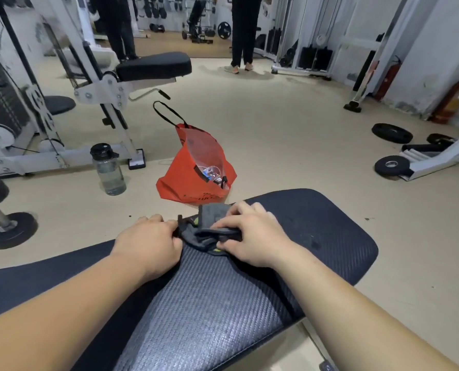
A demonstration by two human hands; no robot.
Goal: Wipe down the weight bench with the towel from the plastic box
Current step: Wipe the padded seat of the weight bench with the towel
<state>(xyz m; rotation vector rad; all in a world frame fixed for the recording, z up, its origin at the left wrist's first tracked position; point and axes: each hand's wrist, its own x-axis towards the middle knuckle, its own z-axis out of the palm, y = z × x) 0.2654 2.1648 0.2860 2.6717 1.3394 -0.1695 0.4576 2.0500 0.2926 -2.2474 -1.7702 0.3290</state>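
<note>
Grey soft cloth towel (pixel 213 225) was limp and light; left hand (pixel 149 243) and right hand (pixel 251 236) both pinched it, probably bunching, on the dark textured weight bench (pixel 223 303).

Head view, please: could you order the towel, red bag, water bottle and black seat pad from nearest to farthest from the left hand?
1. Towel, gripped by the left hand.
2. Red bag, on the floor just beyond.
3. Water bottle, floor, further left.
4. Black seat pad, on the far machine.
</note>
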